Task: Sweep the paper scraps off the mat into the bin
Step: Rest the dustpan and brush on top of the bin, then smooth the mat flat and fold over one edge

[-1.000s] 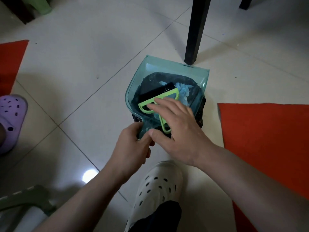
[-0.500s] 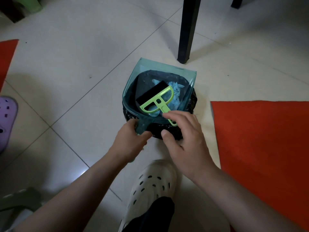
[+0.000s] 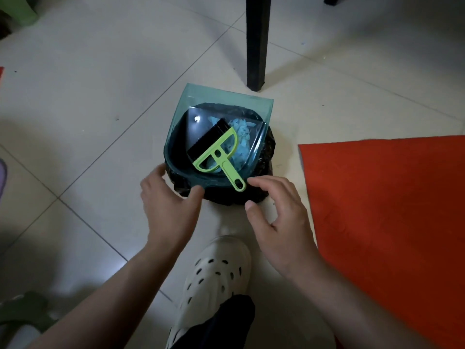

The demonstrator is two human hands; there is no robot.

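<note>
1. The bin (image 3: 261, 187) is small, lined with a black bag, and sits on the floor.
2. A see-through green dustpan (image 3: 183, 137) rests on top of it.
3. A green brush (image 3: 216, 153) lies in the dustpan.
4. Blue paper scraps (image 3: 242, 137) are piled inside.
5. The red mat (image 3: 387, 210) lies flat beside the bin.

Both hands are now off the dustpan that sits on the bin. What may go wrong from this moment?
1. The dustpan only rests across the bin, past its far rim, with neither left hand nor right hand gripping it; a nudge may tip it.
2. The blue scraps appear to lie in the pan and could spill onto the floor.
3. The green brush lies loose and may slide out.
</note>
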